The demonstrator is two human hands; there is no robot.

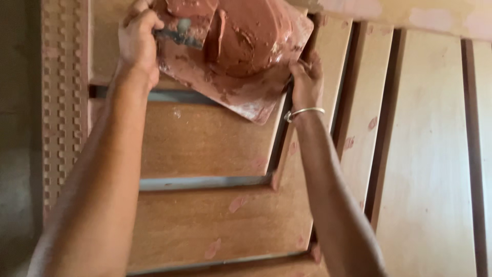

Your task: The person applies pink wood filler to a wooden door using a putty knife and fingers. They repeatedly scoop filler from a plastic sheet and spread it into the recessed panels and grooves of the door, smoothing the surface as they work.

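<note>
**Putty board and knife held over panelled door**

- A flat, roughly square board (241,87), smeared reddish-brown, is held tilted at the top centre of the view. A large mound of red-brown putty (251,36) is heaped on it, glossy in places.
- The right hand (306,82) is closed on the board's right edge, fingers curled around it; a thin metal bangle (303,112) is worn at the wrist.
- The left hand (137,43) is clenched around the handle of a putty knife (182,28). Its blade, coated in the same paste, is laid against the upper left of the board, touching the mound's edge. The handle itself is hidden inside the fist.
- Below the board, a wooden door (205,215) with recessed panels is seen, orange-brown, with grey bare strips along the panel ledges. Small pinkish dabs of filler (237,203) are scattered on its rails and stile.
- To the right, several plain pale boards (425,154) are leaned side by side, dark gaps between them; a few pinkish dabs are borne by the nearest ones.
- At far left, a carved strip (64,102) with a repeating block pattern is stood beside the door.
- No package, label or sign is seen.
</note>
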